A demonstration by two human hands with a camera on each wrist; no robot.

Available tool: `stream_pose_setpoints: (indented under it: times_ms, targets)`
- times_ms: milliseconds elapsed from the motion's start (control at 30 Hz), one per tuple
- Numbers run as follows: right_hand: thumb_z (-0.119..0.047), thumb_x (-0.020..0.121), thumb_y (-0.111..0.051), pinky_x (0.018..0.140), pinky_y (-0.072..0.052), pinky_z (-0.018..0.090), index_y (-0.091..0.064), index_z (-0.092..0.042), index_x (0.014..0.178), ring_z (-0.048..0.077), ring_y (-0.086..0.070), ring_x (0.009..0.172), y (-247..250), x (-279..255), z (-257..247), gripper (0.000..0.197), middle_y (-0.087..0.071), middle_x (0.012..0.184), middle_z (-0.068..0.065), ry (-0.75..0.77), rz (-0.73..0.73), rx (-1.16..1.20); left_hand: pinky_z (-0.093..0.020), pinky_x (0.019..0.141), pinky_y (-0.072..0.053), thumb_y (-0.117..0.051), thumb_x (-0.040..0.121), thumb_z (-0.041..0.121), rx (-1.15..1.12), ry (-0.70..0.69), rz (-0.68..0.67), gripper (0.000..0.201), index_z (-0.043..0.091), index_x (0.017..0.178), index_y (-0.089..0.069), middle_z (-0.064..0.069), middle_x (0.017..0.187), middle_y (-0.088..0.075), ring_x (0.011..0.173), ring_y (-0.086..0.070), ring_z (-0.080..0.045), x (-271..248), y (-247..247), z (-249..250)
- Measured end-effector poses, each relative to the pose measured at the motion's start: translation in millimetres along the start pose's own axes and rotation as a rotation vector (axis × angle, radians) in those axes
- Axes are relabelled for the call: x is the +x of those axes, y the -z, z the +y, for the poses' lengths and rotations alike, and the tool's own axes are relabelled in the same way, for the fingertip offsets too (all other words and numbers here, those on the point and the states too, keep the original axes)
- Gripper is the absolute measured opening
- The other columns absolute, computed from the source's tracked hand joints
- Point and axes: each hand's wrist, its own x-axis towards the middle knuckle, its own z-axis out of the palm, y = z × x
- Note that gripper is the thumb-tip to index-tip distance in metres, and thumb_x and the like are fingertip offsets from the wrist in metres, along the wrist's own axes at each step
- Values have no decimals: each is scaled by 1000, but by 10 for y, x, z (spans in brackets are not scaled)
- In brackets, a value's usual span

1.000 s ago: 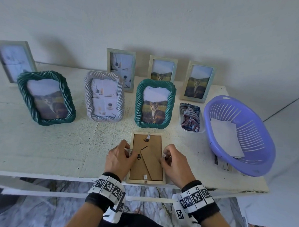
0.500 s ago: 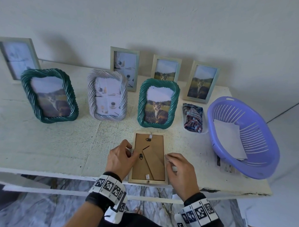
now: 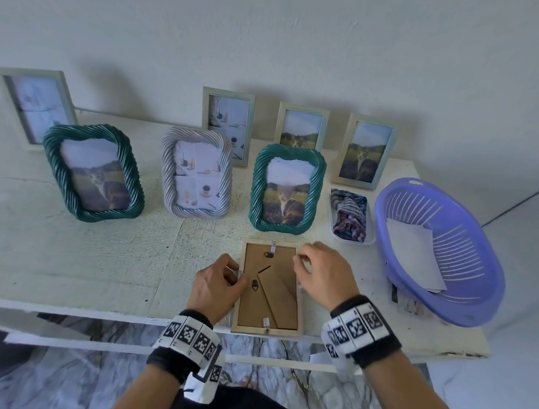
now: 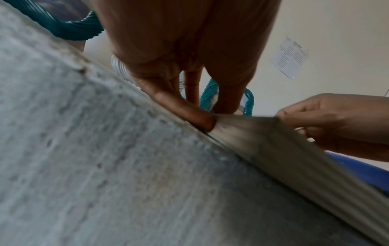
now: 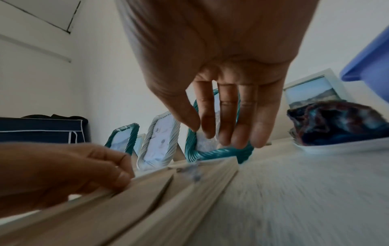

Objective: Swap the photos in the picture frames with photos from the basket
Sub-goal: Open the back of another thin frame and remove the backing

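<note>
A pale wooden frame [image 3: 269, 289] lay face down at the table's [image 3: 74, 257] six-o'clock edge, its brown backing still in place. The left hand [image 3: 216, 290] pinched the frame's nine-o'clock side with curled fingers; the right hand [image 3: 322, 276] hovered above the three-o'clock side, fingers loosely extended and close together, holding nothing. At three o'clock, the purple basket [image 3: 462, 293] held white sheets [image 3: 414, 254]. Judging by that, this swap was barely begun: the backing needed opening, and seven standing frames may remain.
</note>
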Motion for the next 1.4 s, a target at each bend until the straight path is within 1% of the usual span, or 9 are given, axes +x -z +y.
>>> stream_pose_setpoints:
  times_ms: [133, 267, 400, 633, 800, 967, 1100, 1233, 1400]
  targets:
    - [-19, 94, -54, 73, -51, 29, -63, -15, 111, 18, -61, 86, 52, 385, 5, 20, -63, 101, 2, 84, -111, -35, -13, 58, -42, -74, 82, 27, -10, -7, -28, 18, 18, 82, -58, 7, 64, -61, 60, -55, -1, -27, 31, -35]
    - [-26, 95, -55, 78, -40, 26, -59, -20, 127, 20, -60, 100, 46, 543, 27, 33, -61, 110, 4, 172, -315, -99, -21, 60, -51, -74, 82, 28, -31, -3, -50, 18, 19, 83, -58, 7, 65, -61, 59, -54, -1, -50, 38, -55]
    - [-34, 94, -57, 70, -37, 28, -62, -23, 118, 21, -60, 92, -11, 611, 27, 27, -53, 91, -3, 235, -338, -185, -19, 60, -48, -75, 81, 28, -26, -9, -41, 19, 18, 83, -58, 8, 65, -60, 58, -53, -1, -45, 35, -50]
    - [-49, 94, -53, 68, -46, 32, -64, -24, 102, 23, -61, 78, -51, 686, 22, 29, -64, 86, 2, 340, -293, -292, -17, 58, -45, -75, 81, 27, -28, -2, -39, 20, 18, 82, -58, 8, 63, -59, 56, -51, -1, -46, 38, -43]
    - [-45, 96, -48, 66, -49, 35, -59, -19, 83, 23, -58, 67, -48, 706, -59, 31, -58, 71, -1, 331, -287, -321, -20, 58, -48, -75, 81, 26, -38, 0, -34, 20, 17, 82, -58, 8, 63, -58, 55, -51, 0, -46, 37, -45]
    - [-42, 93, -51, 60, -41, 31, -49, -23, 71, 22, -51, 63, -41, 713, -113, 29, -50, 65, -4, 272, -294, -348, -32, 63, -55, -75, 81, 27, -57, 17, -49, 19, 17, 84, -59, 8, 65, -60, 59, -54, -5, -36, 39, -53]
    - [-42, 93, -50, 62, -40, 30, -54, -22, 76, 23, -57, 72, -31, 702, -148, 27, -56, 74, -2, 210, -329, -355, -30, 58, -56, -76, 81, 25, -100, 31, -57, 19, 16, 87, -61, 6, 67, -61, 59, -56, -5, -37, 55, -50]
    - [-43, 95, -47, 69, -47, 33, -55, -19, 112, 22, -57, 90, 58, 492, -150, 30, -53, 102, 2, 153, -314, -260, -25, 61, -56, -77, 80, 29, -129, 18, -79, 24, 22, 98, -63, 6, 69, -64, 59, -59, -3, -64, 75, -90]
    - [-31, 95, -50, 62, -43, 25, -57, -17, 95, 14, -45, 81, 89, -164, -263, 16, -48, 91, -2, 250, -199, -46, -29, 65, -58, -78, 80, 32, -176, -10, -130, 32, 27, 107, -61, 7, 76, -65, 67, -62, -5, -91, 90, -153]
